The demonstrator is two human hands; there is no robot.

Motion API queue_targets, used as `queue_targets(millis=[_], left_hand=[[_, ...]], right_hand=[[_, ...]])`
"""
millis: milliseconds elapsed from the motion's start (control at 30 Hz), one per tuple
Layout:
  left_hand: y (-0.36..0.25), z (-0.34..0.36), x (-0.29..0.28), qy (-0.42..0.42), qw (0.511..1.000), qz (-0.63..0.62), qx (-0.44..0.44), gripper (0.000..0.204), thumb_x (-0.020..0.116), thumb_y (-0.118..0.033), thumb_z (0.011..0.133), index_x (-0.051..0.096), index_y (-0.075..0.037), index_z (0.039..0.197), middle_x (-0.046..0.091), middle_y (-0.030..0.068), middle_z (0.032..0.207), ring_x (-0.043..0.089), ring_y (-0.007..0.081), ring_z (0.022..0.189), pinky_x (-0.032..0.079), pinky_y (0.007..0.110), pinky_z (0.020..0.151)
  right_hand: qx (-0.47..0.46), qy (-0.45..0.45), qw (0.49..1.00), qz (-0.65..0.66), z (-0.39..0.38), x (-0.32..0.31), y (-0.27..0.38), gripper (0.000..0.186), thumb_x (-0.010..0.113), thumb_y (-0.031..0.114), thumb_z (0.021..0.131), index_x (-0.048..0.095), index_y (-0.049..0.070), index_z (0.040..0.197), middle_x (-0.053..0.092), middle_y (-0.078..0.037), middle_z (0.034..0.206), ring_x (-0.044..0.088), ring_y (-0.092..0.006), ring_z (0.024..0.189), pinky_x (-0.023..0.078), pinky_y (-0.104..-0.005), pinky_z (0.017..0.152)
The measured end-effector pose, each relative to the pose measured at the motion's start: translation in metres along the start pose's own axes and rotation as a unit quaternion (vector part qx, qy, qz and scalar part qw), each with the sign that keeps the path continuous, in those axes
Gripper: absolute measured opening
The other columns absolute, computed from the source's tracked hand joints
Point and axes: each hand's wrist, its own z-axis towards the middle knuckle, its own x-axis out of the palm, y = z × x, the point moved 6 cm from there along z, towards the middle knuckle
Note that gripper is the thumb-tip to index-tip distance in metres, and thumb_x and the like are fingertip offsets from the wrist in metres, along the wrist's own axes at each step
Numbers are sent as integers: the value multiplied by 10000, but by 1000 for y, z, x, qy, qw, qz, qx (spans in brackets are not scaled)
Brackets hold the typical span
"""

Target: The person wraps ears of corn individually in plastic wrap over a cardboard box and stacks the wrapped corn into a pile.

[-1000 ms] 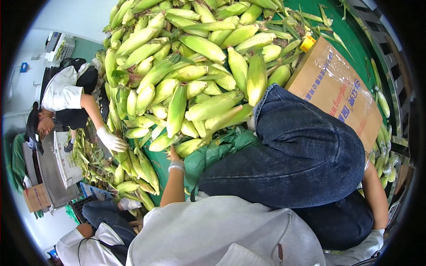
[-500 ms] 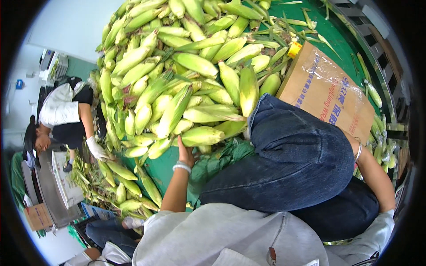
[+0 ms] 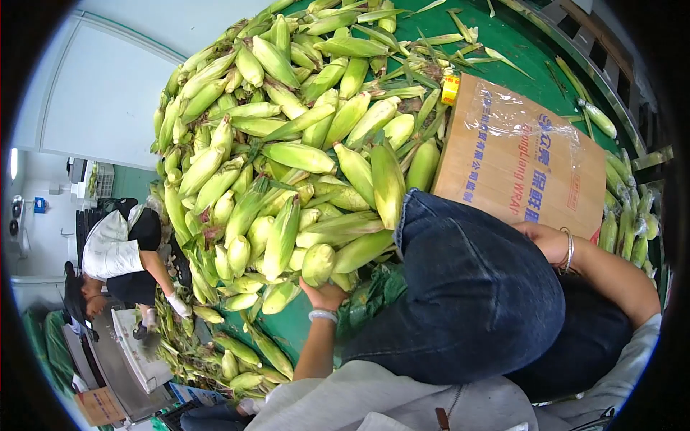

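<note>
A big heap of green-husked corn ears (image 3: 287, 151) lies on a green table (image 3: 503, 43). My left hand (image 3: 325, 294), a bead bracelet at the wrist, reaches up to the heap's near edge and closes on the stalk end of a pale ear of corn (image 3: 318, 263). My raised knee in blue jeans (image 3: 474, 287) fills the middle. On its right side rests my right hand (image 3: 543, 241), wearing a bangle, close to the lower edge of a flat cardboard box (image 3: 517, 158). Its fingers are partly hidden.
At the left another person (image 3: 115, 251) in a white top and white gloves bends over a low metal bench beside more corn (image 3: 208, 345). More ears lie along the table's right rim (image 3: 625, 208). Loose husk leaves litter the table's far part.
The view has swung right and down, so the heap looks higher and farther left. My left hand has risen to the pale ear. My right hand has come into view on my knee.
</note>
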Motion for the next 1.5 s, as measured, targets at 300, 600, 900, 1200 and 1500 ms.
queue_targets(millis=[300, 600, 900, 1200, 1500], left_hand=[[-11, -18, 19, 17, 999, -3, -31, 815, 296, -683, 771, 287, -151, 1388, 222, 86, 1458, 206, 342, 1321, 137, 556, 1055], [-15, -10, 34, 15, 997, -20, -78, 746, 378, -631, 752, 352, -178, 1344, 315, 77, 1399, 294, 318, 1263, 210, 545, 1027], [-59, -30, 62, 53, 978, -40, -197, 765, 368, -620, 754, 353, -113, 1326, 375, 189, 1319, 354, 394, 1192, 284, 588, 957], [-55, -12, 189, 123, 991, -16, -48, 795, 245, -718, 783, 285, -193, 1379, 302, 112, 1408, 268, 403, 1277, 134, 555, 1066], [-65, 80, 318, 301, 512, 713, 372, 366, 561, -265, 879, 539, -29, 1158, 631, 98, 842, 566, 155, 771, 438, 257, 713]], right_hand=[[153, -15, 987, -46, 34, -17, -24, 479, 630, 261, 831, 508, -21, 1198, 576, -75, 1126, 536, -136, 993, 419, -270, 883], [136, -61, 973, -177, 36, -26, -91, 896, 739, 434, 684, 307, -26, 1320, 507, -183, 1218, 524, -277, 1070, 400, -339, 940], [170, -125, 950, -230, 26, -12, -111, 988, 758, 470, 638, 262, -30, 1331, 497, -212, 1219, 518, -298, 1085, 400, -341, 944], [196, -155, 899, -359, 72, 12, -141, 1081, 776, 507, 592, 217, -35, 1342, 488, -242, 1220, 513, -318, 1100, 400, -343, 949], [142, -266, 902, -309, 81, 15, -189, 1122, 788, 581, 500, 302, -103, 1245, 537, -311, 1077, 576, -362, 993, 475, -384, 838]])
